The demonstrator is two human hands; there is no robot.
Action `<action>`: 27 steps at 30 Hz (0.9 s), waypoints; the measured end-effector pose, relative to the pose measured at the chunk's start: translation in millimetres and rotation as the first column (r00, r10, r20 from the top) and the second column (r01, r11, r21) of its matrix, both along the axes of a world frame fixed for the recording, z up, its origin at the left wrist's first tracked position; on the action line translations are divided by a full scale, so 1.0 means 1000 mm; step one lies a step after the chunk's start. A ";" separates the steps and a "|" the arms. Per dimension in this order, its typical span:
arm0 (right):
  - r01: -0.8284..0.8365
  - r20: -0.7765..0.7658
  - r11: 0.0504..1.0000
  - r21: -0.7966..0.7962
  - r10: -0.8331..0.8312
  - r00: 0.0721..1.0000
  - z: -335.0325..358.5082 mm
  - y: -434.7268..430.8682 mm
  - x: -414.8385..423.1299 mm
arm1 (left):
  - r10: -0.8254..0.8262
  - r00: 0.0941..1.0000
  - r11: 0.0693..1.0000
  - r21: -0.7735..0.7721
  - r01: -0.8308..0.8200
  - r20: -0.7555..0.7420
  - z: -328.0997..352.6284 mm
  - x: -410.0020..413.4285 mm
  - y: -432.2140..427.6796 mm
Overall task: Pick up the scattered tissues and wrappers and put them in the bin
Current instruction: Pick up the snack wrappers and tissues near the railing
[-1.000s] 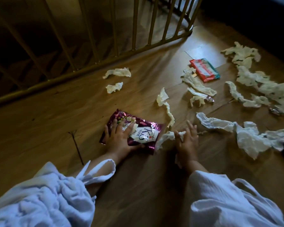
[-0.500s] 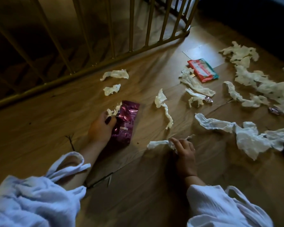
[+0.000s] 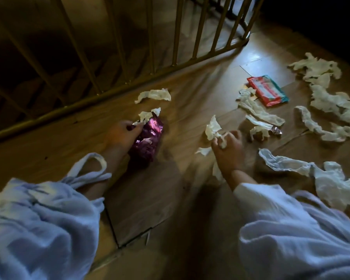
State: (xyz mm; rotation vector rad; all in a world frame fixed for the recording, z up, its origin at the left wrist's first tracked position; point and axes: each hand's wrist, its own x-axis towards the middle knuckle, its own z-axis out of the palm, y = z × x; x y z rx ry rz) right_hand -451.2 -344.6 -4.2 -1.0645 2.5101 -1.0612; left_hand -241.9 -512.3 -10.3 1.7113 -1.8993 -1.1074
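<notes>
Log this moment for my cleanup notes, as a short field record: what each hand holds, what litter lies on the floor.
Left hand: grips purple wrapper, tissue scrap at its fingertips
Right hand: grips crumpled tissue
Loose on floor: red wrapper, lone tissue by the railing, many tissue strips at right
Bin: not in view

Single head-worn view. Looked forward and steeply down onto the floor (image 3: 49, 156), close in. Railing (image 3: 117, 88) crossed the upper frame; left hand (image 3: 119, 134) and right hand (image 3: 227, 152) sat mid-frame below the railing, sleeves (image 3: 38, 229) at the bottom corners.
</notes>
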 end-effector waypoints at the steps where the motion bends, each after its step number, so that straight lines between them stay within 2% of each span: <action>1: -0.042 0.000 0.998 0.042 0.042 0.999 0.000 -0.010 -0.005 | -0.016 1.000 1.000 0.003 0.016 -0.006 -0.001 -0.007 -0.009; 5: -0.137 0.055 0.977 0.165 0.129 0.990 -0.013 -0.036 -0.022 | -0.113 0.990 0.992 0.048 0.118 -0.088 -0.006 -0.036 -0.039; 9: -0.189 -0.015 0.926 0.327 0.205 0.979 -0.027 -0.038 -0.023 | -0.309 0.949 0.949 -0.090 0.303 -0.069 -0.007 -0.055 -0.059; 10: -0.202 -0.042 0.914 0.353 0.231 0.972 -0.031 -0.037 -0.021 | -0.351 0.934 0.936 -0.072 0.346 -0.069 -0.009 -0.059 -0.063; 11: -0.204 -0.063 0.911 0.358 0.242 0.968 -0.035 -0.036 -0.018 | -0.381 0.924 0.924 -0.029 0.380 -0.041 -0.012 -0.062 -0.066; 13: -0.165 -0.085 0.929 0.331 0.204 0.975 -0.038 -0.034 -0.012 | -0.420 0.895 0.904 -0.017 0.428 0.151 -0.022 -0.065 -0.070; 16: -0.135 -0.143 0.933 0.332 0.191 0.971 -0.043 -0.030 -0.005 | -0.359 0.842 0.864 -0.199 0.463 0.403 -0.030 -0.063 -0.061; 19: -0.126 -0.212 0.923 0.364 0.214 0.954 -0.047 -0.030 -0.003 | -0.241 0.859 0.825 -0.371 0.426 0.452 -0.035 -0.060 -0.057; 22: -0.123 -0.247 0.929 0.349 0.218 0.944 -0.048 -0.031 -0.002 | -0.277 0.822 0.817 -0.327 0.474 0.499 -0.041 -0.063 -0.070; 27: -0.120 -0.244 0.938 0.325 0.205 0.948 -0.050 -0.031 -0.003 | -0.365 0.821 0.845 -0.214 0.491 0.439 -0.049 -0.072 -0.092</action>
